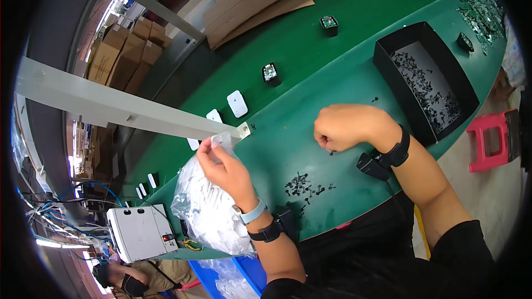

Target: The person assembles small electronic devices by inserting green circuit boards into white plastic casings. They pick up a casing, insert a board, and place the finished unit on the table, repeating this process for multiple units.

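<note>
My left hand (224, 169) is raised over a clear plastic bag (213, 210) full of white pieces. Its thumb and fingers pinch a whitish, translucent piece (223, 140); whether it is a part or a bit of film, I cannot tell. My right hand (346, 127) is closed, low over the green bench (288, 149), its fingertips curled downward. A tiny dark bit shows just below them, and what they hold, if anything, is hidden. Between my forearms lies a loose pile of small black parts (302, 185), resembling screws or small plugs.
A black open box (382, 55) with many small black parts stands at right. Black housings with circuit boards (270, 73) and white covers (237, 104) sit along the green strip beyond. A pale metal post (127, 108) slants in from the left, near a white equipment box (141, 232).
</note>
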`<action>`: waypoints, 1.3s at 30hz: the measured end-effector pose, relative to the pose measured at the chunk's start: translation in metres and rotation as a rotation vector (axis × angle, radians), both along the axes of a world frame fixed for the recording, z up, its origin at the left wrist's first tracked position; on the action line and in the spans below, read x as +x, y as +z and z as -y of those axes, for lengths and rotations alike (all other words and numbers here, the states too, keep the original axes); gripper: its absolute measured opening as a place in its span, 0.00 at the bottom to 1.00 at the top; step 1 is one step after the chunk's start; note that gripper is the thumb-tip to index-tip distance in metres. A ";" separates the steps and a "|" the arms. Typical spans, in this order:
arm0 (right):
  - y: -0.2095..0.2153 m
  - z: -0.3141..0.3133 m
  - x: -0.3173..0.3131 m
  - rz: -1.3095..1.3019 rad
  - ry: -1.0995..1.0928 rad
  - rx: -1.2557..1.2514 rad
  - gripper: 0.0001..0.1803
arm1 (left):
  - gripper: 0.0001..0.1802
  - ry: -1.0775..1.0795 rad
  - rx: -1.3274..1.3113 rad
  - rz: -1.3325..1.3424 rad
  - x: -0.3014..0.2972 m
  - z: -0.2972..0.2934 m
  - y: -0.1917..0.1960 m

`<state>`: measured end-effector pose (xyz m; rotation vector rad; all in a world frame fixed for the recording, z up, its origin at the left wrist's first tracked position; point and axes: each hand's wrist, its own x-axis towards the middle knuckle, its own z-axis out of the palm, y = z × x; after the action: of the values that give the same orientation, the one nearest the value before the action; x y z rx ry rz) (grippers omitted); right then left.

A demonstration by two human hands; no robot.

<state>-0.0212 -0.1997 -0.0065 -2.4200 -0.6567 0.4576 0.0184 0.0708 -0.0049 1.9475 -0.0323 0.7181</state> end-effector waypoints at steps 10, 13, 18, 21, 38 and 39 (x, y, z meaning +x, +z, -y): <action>-0.006 -0.087 -0.036 0.162 0.466 0.130 0.09 | 0.15 -0.563 -1.229 0.062 -0.004 -0.039 0.019; -0.018 -0.115 -0.049 0.243 0.612 0.109 0.08 | 0.16 -0.672 -1.383 0.139 -0.002 -0.056 0.020; -0.023 -0.124 -0.054 0.303 0.671 0.229 0.05 | 0.21 -0.473 -1.183 0.061 -0.004 -0.035 0.021; -0.017 -0.120 -0.058 0.347 0.666 0.196 0.04 | 0.22 -0.475 -1.006 -0.098 -0.005 -0.021 0.018; 0.021 -0.055 -0.006 0.322 -0.185 0.884 0.07 | 0.22 -0.750 -0.866 -0.372 -0.018 0.033 0.016; 0.019 -0.052 -0.004 0.271 -0.318 1.014 0.07 | 0.23 -0.752 -0.818 -0.375 -0.020 0.038 0.012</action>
<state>-0.0249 -0.1472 0.0124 -1.5562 -0.4340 -0.2987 -0.0013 0.0326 0.0076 1.1084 -0.1965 -0.1481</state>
